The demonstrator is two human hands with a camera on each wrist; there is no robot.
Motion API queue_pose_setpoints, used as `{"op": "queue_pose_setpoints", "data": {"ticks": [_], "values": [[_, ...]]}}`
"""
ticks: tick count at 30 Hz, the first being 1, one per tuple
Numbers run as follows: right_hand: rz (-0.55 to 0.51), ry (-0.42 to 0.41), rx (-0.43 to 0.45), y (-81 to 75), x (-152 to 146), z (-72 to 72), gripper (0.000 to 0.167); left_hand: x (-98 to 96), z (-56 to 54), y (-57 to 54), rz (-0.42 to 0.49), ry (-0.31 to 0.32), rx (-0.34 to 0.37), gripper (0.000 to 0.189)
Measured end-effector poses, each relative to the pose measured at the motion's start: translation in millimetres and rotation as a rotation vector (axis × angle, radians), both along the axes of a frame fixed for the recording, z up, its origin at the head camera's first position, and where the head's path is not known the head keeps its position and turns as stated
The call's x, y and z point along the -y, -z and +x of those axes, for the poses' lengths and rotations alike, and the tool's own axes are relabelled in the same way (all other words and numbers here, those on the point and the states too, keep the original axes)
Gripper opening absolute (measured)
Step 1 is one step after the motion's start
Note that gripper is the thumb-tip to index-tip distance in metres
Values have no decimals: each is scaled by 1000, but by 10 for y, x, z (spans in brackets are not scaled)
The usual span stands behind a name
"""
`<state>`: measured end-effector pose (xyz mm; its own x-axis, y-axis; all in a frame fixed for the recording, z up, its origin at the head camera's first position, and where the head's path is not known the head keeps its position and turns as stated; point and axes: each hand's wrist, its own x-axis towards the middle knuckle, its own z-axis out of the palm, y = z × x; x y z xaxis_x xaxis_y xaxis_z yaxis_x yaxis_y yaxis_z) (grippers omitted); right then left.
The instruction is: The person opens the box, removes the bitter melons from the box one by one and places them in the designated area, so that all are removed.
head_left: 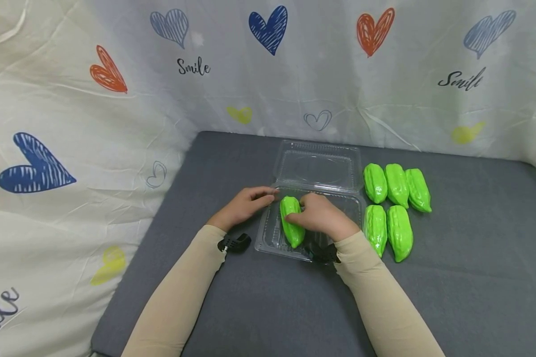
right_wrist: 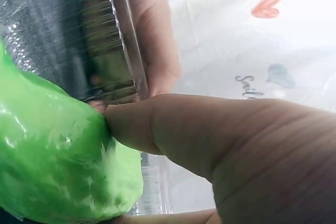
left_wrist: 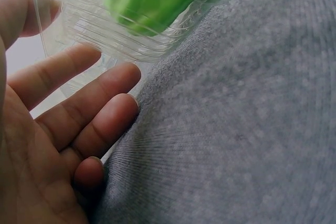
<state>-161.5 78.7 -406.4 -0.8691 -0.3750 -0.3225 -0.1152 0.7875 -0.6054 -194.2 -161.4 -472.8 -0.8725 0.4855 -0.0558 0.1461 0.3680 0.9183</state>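
Observation:
My right hand (head_left: 323,215) grips a glossy green ridged fruit (head_left: 291,222), thumb on its near side and fingers at its far end. The fruit lies lengthwise within the left part of a clear plastic clamshell box (head_left: 272,243), whose lid (head_left: 317,166) is folded back. In the right wrist view the thumb (right_wrist: 131,127) presses on the glossy fruit (right_wrist: 52,145). My left hand (head_left: 245,206) is at the box's left edge, with its fingertips close against the clear wall (left_wrist: 89,24) in the left wrist view and fingers loosely extended.
Right of the box, several more green fruits (head_left: 399,233) lie in two rows on the grey cloth-covered table (head_left: 473,267). A white curtain (head_left: 330,74) printed with hearts hangs behind and to the left. Both wrists wear black straps.

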Motion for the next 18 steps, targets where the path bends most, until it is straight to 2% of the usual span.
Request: {"op": "queue_pose_setpoints", "data": {"ticks": [12,18], "values": [[-23,27,11,-50,-51,24,26,-2,7,-13,-16,-10,-21,39],[-24,17,-9,-79,-90,33,31,-8,6,-16,-5,-6,-15,39]]}}
